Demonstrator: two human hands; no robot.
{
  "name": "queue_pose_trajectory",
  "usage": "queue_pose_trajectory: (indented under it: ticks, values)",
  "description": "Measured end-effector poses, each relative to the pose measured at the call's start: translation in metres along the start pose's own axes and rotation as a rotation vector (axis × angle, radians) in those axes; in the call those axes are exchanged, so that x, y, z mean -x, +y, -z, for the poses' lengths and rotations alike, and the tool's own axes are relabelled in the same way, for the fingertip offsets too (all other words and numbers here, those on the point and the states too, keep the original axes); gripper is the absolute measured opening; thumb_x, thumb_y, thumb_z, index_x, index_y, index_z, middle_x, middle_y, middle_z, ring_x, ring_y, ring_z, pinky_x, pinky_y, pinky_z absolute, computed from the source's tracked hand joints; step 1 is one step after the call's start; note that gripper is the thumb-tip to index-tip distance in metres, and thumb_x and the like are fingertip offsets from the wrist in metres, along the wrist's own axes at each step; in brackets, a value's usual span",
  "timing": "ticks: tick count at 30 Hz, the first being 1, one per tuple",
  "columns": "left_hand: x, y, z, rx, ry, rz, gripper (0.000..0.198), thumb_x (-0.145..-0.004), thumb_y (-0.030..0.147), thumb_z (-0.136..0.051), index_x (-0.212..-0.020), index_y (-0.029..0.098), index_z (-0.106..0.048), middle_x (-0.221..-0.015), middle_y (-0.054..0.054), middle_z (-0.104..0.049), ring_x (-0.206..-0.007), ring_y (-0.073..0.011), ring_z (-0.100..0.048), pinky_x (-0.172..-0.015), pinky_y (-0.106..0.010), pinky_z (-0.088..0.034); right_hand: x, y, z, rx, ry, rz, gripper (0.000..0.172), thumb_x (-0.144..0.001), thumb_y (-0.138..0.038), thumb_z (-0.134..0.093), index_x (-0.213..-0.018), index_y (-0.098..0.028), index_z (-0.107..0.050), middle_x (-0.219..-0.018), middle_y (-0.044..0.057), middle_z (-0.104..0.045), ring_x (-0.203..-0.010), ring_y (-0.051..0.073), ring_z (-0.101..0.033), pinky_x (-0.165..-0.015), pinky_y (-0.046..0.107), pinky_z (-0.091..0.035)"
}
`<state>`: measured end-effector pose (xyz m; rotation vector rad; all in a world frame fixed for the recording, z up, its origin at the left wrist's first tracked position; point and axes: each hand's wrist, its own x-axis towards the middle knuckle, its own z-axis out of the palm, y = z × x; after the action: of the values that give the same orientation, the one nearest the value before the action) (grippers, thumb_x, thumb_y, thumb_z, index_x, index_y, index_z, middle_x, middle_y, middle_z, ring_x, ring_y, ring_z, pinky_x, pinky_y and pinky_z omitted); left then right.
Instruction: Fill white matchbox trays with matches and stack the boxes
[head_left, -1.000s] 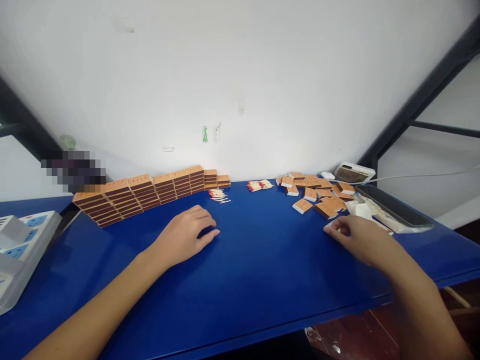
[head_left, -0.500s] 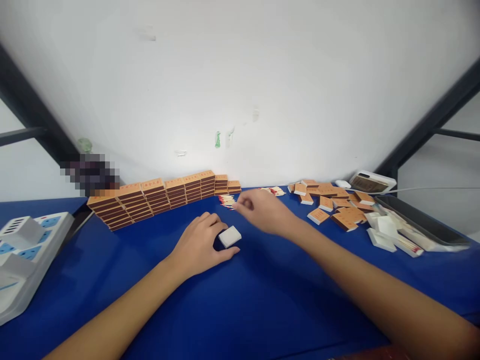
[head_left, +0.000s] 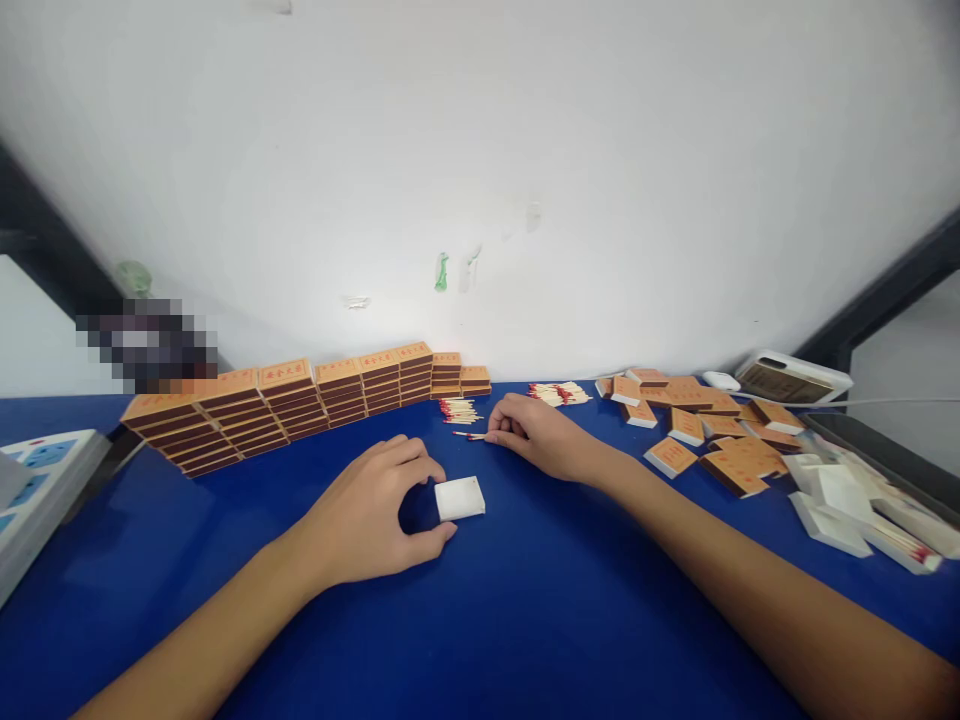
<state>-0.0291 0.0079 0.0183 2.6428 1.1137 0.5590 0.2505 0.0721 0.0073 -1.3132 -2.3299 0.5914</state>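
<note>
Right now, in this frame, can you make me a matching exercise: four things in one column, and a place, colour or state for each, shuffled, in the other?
Things:
1. left hand
2. right hand
3. stacked boxes
4. power strip

Descriptions:
A. white and blue, at the picture's left edge
B. fingertips at one end of a match
C. orange tops and dark brown sides, in tiers
D. thumb and fingers spread about a white box

Pairs: 1-D, 2-B, 3-C, 4-A
</note>
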Motion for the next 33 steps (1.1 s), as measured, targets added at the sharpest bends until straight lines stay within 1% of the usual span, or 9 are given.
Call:
queue_pose_trajectory:
  ticks: [3, 6, 12, 15, 21, 26, 28, 30, 33]
  values:
    - [-0.001, -0.003, -0.003, 0.019, 0.014, -0.006, 0.022, -0.09, 0.039, -0.074, -0.105, 0.023, -0.071, -0.1, -0.004, -0.068, -0.091, -0.0236, -0.065, -0.089, -0.044, -0.055, 0.004, 0.001, 0.003, 0.037, 0.002, 0.006, 0.015, -0.104, -0.029, -0.057, -0.095, -0.02, -0.063, -0.099, 0.005, -0.062, -0.082, 0.017, -0.058, -0.074, 0.031, -0.045]
    - [-0.002, -0.007, -0.008, 0.016, 0.05, -0.004, 0.023, -0.093, 0.041, -0.072, -0.109, 0.023, -0.072, -0.097, -0.004, -0.067, -0.089, -0.0227, -0.064, -0.086, -0.041, -0.055, 0.009, -0.005, 0.008, 0.056, 0.007, 0.025, 0.015, -0.105, -0.029, -0.055, -0.095, -0.021, -0.062, -0.101, 0.005, -0.063, -0.083, 0.018, -0.059, -0.074, 0.032, -0.045]
    - [-0.002, -0.012, -0.011, 0.014, 0.097, 0.009, 0.025, -0.095, 0.043, -0.073, -0.111, 0.024, -0.073, -0.098, -0.004, -0.067, -0.09, -0.0225, -0.062, -0.079, -0.039, -0.054, 0.022, -0.037, 0.018, 0.02, -0.038, 0.08, 0.017, -0.107, -0.032, -0.054, -0.094, -0.024, -0.06, -0.102, 0.005, -0.066, -0.084, 0.019, -0.061, -0.074, 0.033, -0.047]
    - [-0.001, -0.012, -0.013, 0.02, 0.112, -0.002, 0.023, -0.095, 0.041, -0.073, -0.112, 0.024, -0.073, -0.099, -0.004, -0.068, -0.091, -0.0224, -0.063, -0.079, -0.039, -0.054, 0.025, -0.048, 0.013, 0.067, -0.074, 0.12, 0.016, -0.107, -0.031, -0.057, -0.093, -0.024, -0.06, -0.103, 0.005, -0.066, -0.079, 0.018, -0.06, -0.068, 0.033, -0.045]
    - [-0.002, -0.009, -0.015, 0.052, 0.154, -0.049, 0.019, -0.097, 0.036, -0.071, -0.114, 0.025, -0.073, -0.105, -0.006, -0.071, -0.096, -0.023, -0.064, -0.082, -0.038, -0.056, 0.027, -0.052, -0.003, 0.19, -0.066, 0.177, 0.012, -0.104, -0.024, -0.063, -0.093, -0.024, -0.061, -0.103, 0.004, -0.067, -0.072, 0.017, -0.06, -0.063, 0.033, -0.042]
    - [-0.002, -0.008, -0.016, 0.043, 0.164, -0.07, 0.02, -0.097, 0.034, -0.072, -0.115, 0.026, -0.072, -0.106, -0.005, -0.071, -0.096, -0.0229, -0.064, -0.08, -0.038, -0.056, 0.028, -0.056, -0.003, 0.1, -0.103, 0.161, 0.01, -0.103, -0.024, -0.065, -0.093, -0.025, -0.063, -0.102, 0.003, -0.067, -0.072, 0.016, -0.06, -0.063, 0.032, -0.042]
    - [-0.002, -0.009, -0.017, 0.036, 0.164, -0.067, 0.02, -0.097, 0.034, -0.072, -0.115, 0.026, -0.071, -0.106, -0.004, -0.071, -0.096, -0.0229, -0.064, -0.081, -0.039, -0.056, 0.025, -0.05, -0.005, -0.004, -0.066, 0.148, 0.011, -0.102, -0.027, -0.066, -0.092, -0.025, -0.065, -0.096, 0.002, -0.066, -0.074, 0.015, -0.06, -0.066, 0.031, -0.045]
    - [-0.002, -0.009, -0.017, 0.025, 0.155, -0.054, 0.021, -0.098, 0.035, -0.071, -0.116, 0.025, -0.071, -0.106, -0.005, -0.071, -0.097, -0.0234, -0.065, -0.082, -0.04, -0.056, 0.019, -0.039, -0.008, -0.074, 0.043, 0.117, 0.013, -0.102, -0.031, -0.066, -0.092, -0.024, -0.066, -0.089, 0.001, -0.063, -0.075, 0.015, -0.058, -0.068, 0.031, -0.046]
    - [-0.002, -0.01, -0.018, 0.006, 0.147, -0.04, 0.023, -0.098, 0.038, -0.071, -0.117, 0.025, -0.072, -0.104, -0.005, -0.071, -0.095, -0.0241, -0.065, -0.083, -0.041, -0.057, 0.008, -0.017, -0.016, -0.053, 0.186, 0.088, 0.006, -0.102, -0.028, -0.066, -0.1, -0.023, -0.069, -0.09, 0.002, -0.06, -0.076, 0.016, -0.056, -0.071, 0.031, -0.046]
